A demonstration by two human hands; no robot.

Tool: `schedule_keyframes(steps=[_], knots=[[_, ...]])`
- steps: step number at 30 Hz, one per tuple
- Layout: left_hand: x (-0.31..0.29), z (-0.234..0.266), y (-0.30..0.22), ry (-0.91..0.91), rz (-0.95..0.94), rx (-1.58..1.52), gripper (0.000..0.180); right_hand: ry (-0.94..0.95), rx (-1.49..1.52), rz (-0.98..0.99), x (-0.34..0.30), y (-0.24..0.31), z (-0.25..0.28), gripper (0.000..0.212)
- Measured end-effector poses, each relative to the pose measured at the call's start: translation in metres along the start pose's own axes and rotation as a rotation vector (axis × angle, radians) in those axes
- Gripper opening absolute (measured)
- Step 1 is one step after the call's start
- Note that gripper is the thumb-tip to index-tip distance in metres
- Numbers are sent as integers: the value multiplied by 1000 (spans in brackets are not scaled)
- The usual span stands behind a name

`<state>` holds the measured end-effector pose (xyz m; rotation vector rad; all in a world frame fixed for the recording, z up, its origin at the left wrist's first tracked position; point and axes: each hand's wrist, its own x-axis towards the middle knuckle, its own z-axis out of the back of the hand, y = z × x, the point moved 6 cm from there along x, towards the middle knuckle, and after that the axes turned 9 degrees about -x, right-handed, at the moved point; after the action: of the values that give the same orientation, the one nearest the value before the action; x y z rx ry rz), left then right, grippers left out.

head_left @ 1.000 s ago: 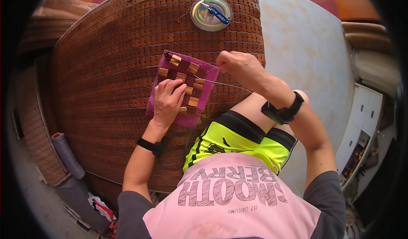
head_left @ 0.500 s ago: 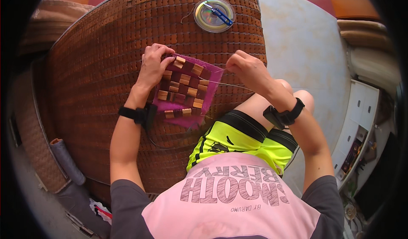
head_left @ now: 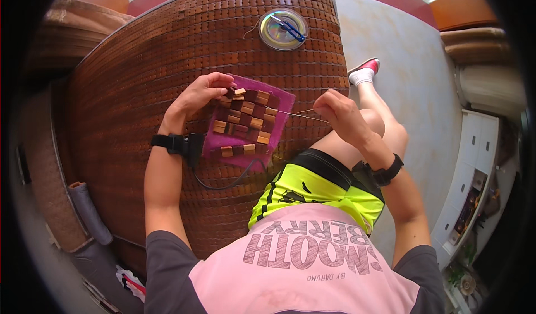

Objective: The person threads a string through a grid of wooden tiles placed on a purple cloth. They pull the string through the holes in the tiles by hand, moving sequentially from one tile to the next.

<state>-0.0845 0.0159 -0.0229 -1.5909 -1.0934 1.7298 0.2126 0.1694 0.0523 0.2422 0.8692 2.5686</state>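
Note:
My left hand (head_left: 207,93) has its thumb and fingers pinched at the upper left corner of a checkered panel of light and dark wooden blocks (head_left: 245,113). Beneath the panel lies a magenta cloth (head_left: 282,93). Stretched taut from the panel's right side, a pale thread (head_left: 293,114) runs to my right hand (head_left: 341,112), whose fingers are closed on it above my knee. A short separate row of blocks (head_left: 237,150) sits along the cloth's near part.
Beyond the cloth, blue-handled thread snips (head_left: 290,29) rest on a clear round disc case (head_left: 279,41). All this lies on a brown tiled mat (head_left: 184,46). A dark cable (head_left: 223,187) loops near my left wrist. White drawers (head_left: 466,157) stand at the right.
My right hand has moved right and down, and the thread now runs straight from the panel. The panel's upper left corner shows lifted blocks. A red shoe has come into view.

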Motion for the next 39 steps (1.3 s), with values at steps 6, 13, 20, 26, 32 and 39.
schedule_keyframes(steps=[6, 13, 20, 26, 32, 39], knots=[[12, -10, -1, 57, 68, 188, 29, 178, 170, 311, 31, 24, -67, 11], [13, -8, -11, 5, 96, 328, 17, 248, 75, 144, 52, 12, -107, 11], [9, 2, -15, -8, 147, 237, 24, 155, 83, 157, 45, 11, -104, 11], [11, 4, -16, -183, -62, 628, 26, 157, 58, 137, 44, 12, -104, 12], [2, 6, -20, -325, -350, 617, 28, 161, 167, 33, 45, 9, -93, 13], [-58, -35, -28, -485, -857, 854, 16, -10, 168, -144, 38, -14, -62, 10]])
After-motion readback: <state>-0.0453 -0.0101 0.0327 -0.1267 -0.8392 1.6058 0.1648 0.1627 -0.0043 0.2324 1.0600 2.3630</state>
